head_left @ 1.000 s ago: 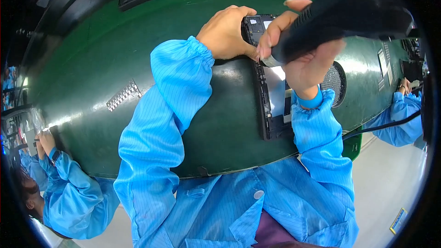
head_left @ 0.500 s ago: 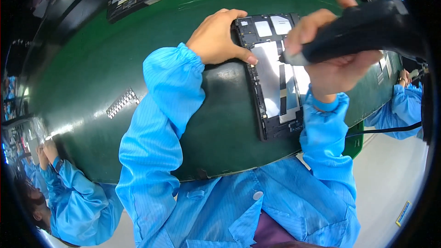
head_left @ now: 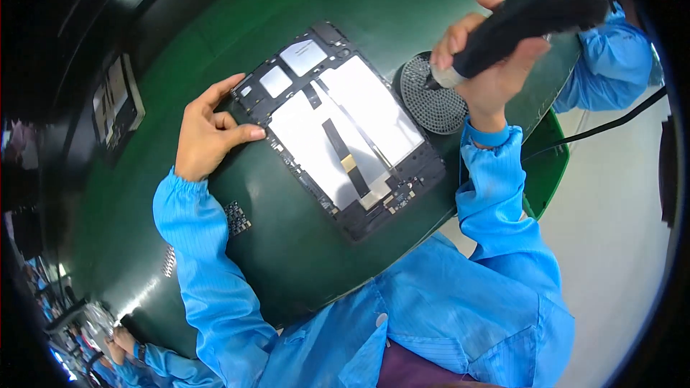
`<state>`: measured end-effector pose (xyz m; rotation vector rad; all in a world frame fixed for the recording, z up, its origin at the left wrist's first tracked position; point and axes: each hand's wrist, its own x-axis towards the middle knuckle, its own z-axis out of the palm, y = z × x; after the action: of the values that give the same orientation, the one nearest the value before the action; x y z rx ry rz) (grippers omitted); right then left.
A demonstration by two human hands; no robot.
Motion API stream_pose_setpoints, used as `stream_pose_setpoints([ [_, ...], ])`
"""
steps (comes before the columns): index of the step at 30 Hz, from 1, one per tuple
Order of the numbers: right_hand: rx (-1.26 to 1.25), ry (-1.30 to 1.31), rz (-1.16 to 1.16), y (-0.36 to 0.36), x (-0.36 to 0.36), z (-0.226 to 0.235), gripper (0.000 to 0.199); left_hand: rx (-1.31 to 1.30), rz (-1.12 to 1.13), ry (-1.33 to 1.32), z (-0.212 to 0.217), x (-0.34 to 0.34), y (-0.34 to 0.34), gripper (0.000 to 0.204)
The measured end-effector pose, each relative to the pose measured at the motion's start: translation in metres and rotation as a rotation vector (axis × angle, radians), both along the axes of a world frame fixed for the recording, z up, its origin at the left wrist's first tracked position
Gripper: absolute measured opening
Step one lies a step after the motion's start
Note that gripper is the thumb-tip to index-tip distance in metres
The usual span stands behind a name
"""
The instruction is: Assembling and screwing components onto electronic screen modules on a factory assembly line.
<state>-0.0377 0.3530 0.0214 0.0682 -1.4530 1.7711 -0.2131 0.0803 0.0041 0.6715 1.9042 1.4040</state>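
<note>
An opened tablet point(head_left: 302, 154), its silver battery panels and dark circuit boards bare, lies tilted on the green tabletop. My left hand point(head_left: 205, 133) grips its upper left edge, thumb and fingers closed on the frame near the corner. In my right hand point(head_left: 496, 90) is a black electric screwdriver point(head_left: 525, 25), held slanting with its tip down and to the left. That tip is over a round grey dish point(head_left: 431, 104) full of small holes, just right of the tablet. Whether the tip carries a screw is too small to tell.
Another opened tablet point(head_left: 115, 104) lies at the far left. Small dark parts point(head_left: 237, 218) sit beside my left forearm. A green bin point(head_left: 550, 165) stands under the right table edge, near a black cable point(head_left: 596, 129). Co-workers' blue sleeves point(head_left: 611, 65) show at the right and lower left.
My right hand has carried the screwdriver off the tablet to the round dish. The view has turned; the tablet now appears more tilted, with my left hand still on its edge.
</note>
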Motion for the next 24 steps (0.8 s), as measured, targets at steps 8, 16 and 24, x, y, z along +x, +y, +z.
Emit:
stream_pose_setpoints([
  [8,0.087,-0.094,0.052,0.005,-0.011,-0.012,0.082,-0.003,0.021,0.021,0.004,0.003,0.003,0.072],
  [16,0.203,-0.127,-0.071,-0.001,-0.013,-0.01,0.081,0.008,0.004,0.025,0.003,0.002,0.002,0.072],
  [24,0.156,-0.179,-0.098,-0.006,-0.011,-0.007,0.082,-0.076,-0.003,-0.013,0.003,-0.001,0.002,0.07],
])
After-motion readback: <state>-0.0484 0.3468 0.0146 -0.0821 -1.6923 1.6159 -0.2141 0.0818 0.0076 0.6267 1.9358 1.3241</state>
